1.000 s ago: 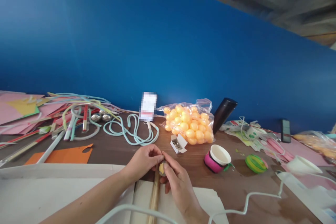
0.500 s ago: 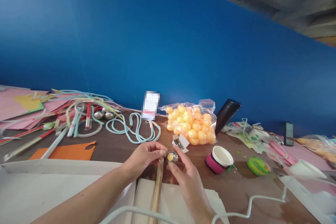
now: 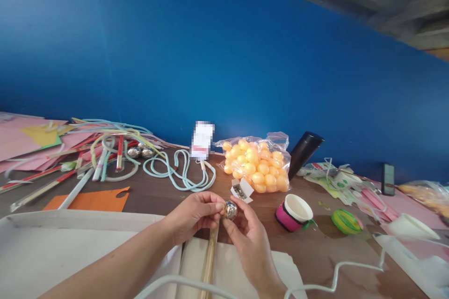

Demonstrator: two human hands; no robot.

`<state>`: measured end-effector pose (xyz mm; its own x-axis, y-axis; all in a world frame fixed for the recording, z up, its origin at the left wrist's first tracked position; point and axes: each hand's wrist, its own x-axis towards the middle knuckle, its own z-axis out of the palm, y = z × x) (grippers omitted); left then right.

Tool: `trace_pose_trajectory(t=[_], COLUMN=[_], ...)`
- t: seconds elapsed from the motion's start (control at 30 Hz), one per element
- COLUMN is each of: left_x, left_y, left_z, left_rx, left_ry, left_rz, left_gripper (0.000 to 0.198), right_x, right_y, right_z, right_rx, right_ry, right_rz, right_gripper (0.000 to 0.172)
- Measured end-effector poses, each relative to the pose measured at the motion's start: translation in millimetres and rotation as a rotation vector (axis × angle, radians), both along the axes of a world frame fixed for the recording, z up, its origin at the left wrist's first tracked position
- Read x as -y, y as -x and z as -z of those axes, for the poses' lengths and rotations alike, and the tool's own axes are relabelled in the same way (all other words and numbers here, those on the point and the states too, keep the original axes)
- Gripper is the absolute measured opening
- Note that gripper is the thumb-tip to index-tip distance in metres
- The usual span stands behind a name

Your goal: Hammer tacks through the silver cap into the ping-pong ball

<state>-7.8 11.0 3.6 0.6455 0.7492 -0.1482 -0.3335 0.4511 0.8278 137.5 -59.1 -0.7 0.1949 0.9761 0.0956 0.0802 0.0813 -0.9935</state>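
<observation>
A shiny silver ball [image 3: 230,210] is held between the thumb and fingers of my right hand [image 3: 250,236]. My left hand [image 3: 194,212] meets it from the left, its thumb and fingers pinched at the ball's side; whatever small thing lies in that pinch is hidden. Below both hands a gold-coloured stick [image 3: 209,261] lies over pale sheets [image 3: 228,268]. Just behind the fingers stands a small open white box [image 3: 242,190] with small metallic pieces inside. Farther back is a clear bag of orange-yellow balls [image 3: 257,166].
To the right stand a white cup with a magenta band [image 3: 287,219], green tape rolls [image 3: 345,222] and a black cylinder [image 3: 304,154]. Leftward lie a blue cord [image 3: 175,173], silver balls [image 3: 140,151], orange paper [image 3: 94,200] and tangled tubes. A blue wall [image 3: 210,56] rises behind.
My left fingers have moved right, up to the ball. The ball has turned, so its yellowish patch no longer shows and its silver side faces me.
</observation>
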Motion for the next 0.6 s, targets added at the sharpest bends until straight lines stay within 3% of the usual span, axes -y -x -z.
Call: trace_pose_trajectory(t=[0.6], left_x=[-2.8], left_y=[3.3], left_z=[-3.2], left_rx=[-0.078], left_ry=[0.094], left_rz=[0.042], left_gripper=[0.019], right_x=[2.2], right_y=[0.3], right_z=[-1.5], right_rx=[0.114], right_ry=[-0.039], right_rz=[-0.025], right_gripper=[0.041])
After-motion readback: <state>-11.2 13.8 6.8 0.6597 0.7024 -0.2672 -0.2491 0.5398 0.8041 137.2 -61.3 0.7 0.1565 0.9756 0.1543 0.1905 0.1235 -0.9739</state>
